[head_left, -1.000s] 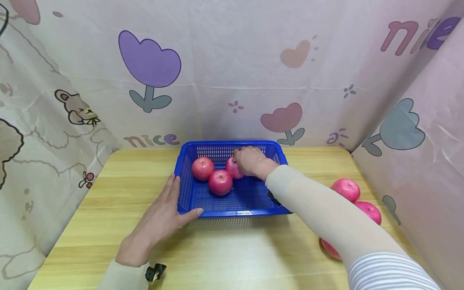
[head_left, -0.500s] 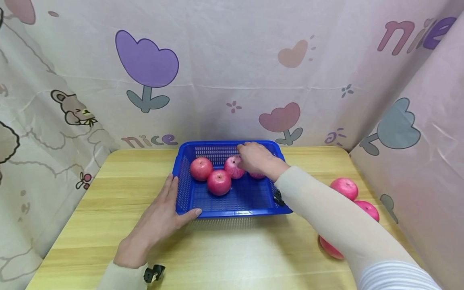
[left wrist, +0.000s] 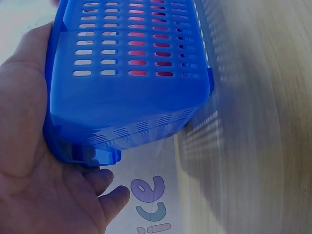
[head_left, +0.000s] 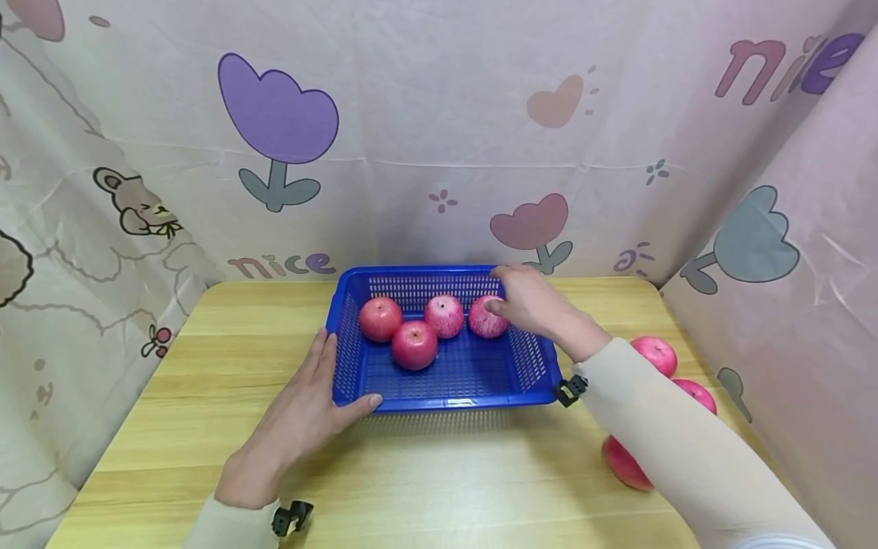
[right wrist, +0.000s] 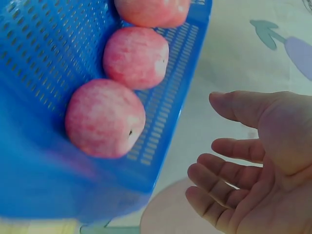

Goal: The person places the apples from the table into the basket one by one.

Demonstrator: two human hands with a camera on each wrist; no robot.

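Observation:
A blue plastic basket with slotted sides holds several red apples. Along its left side lie the straight fingers of my left hand, with the thumb on the front rim; the left wrist view has the palm against the rim. Over the basket's back right corner is my right hand, nothing in its grasp. Just left of it sits a streaked apple, partly covered by the hand in the head view. In the right wrist view the loose fingers are apart from the apples.
Three more apples lie on the wooden table at the right, partly behind the right sleeve. A printed curtain hangs close behind the basket and on both sides.
My right hand has let go of the streaked apple, now in the basket's right back part, and moved right and away from it. My left hand stays on the basket.

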